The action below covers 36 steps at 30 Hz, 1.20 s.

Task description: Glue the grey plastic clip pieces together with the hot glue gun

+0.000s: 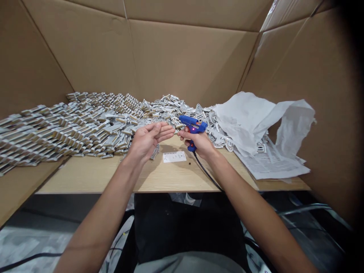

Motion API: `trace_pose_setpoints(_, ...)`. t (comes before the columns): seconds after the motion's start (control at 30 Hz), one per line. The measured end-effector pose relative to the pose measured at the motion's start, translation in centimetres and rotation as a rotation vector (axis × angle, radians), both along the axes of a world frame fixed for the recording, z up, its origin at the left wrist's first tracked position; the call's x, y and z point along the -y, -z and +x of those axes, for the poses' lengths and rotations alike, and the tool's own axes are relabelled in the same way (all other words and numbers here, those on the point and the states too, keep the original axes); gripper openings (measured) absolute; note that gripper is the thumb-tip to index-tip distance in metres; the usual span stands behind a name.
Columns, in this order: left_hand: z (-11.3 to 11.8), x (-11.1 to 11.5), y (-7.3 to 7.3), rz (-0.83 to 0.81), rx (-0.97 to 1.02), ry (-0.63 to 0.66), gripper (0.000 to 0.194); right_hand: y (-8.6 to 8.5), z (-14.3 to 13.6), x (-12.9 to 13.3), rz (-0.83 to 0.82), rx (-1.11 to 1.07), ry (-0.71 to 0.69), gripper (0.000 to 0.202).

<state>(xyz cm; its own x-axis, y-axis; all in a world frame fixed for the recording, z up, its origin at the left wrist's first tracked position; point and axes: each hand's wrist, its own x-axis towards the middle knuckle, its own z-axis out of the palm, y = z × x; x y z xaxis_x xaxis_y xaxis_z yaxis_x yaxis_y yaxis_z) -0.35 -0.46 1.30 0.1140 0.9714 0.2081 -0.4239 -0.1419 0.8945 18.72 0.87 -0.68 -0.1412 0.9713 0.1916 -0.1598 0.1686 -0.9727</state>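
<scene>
A blue glue gun (pixel 189 121) with a small red light is in my right hand (pixel 199 141), its nozzle tilted up and to the left and its black cord trailing over the table edge. My left hand (pixel 149 139) is palm up with its fingers stretched out, the fingertips close to those of my right hand. No object shows on the left palm. Below and between the hands, a small white printed card (pixel 174 156) lies on the wooden table (pixel 113 178). Many small grey-white cut pieces (pixel 167 104) are heaped behind the hands.
Stacked pieces (pixel 57 132) fill the table's left side. White crumpled sheets (pixel 244 117) and printed paper (pixel 264 167) lie at the right. Cardboard walls (pixel 187 57) enclose the back and sides. A small dark speck (pixel 189 163) sits beside the card.
</scene>
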Motion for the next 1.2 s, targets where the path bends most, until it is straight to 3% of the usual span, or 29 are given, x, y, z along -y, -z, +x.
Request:
trace_pose_setpoints(0.37, -0.1, 0.4, -0.4, 0.035, -0.014, 0.044, 0.024, 0.0, 0.2, 0.2, 0.003, 0.032, -0.002, 0.033)
trace_pose_setpoints(0.6, -0.2, 0.3, -0.6, 0.049, -0.045, -0.011, 0.01, -0.2, 0.0, 0.2, -0.012, 0.01, 0.016, 0.036)
trace_pose_setpoints(0.77, -0.4, -0.2, -0.4, 0.057, -0.076, -0.115, 0.049, -0.3, 0.0, 0.3, -0.015, 0.001, 0.021, 0.035)
trace_pose_setpoints(0.9, -0.5, -0.2, -0.5, 0.04, -0.097, -0.163, 0.052, -0.1, 0.1, 0.1, 0.002, 0.028, 0.056, 0.034)
trace_pose_setpoints(1.13, -0.4, -0.1, -0.5, 0.065, -0.191, -0.266, 0.024, 0.3, 0.9, -0.2, 0.223, 0.505, 0.309, 0.022)
trace_pose_setpoints(1.2, -0.5, -0.2, -0.4, 0.066, -0.239, -0.246, 0.023, 0.4, 1.2, -0.2, 0.248, 0.648, 0.297, 0.022)
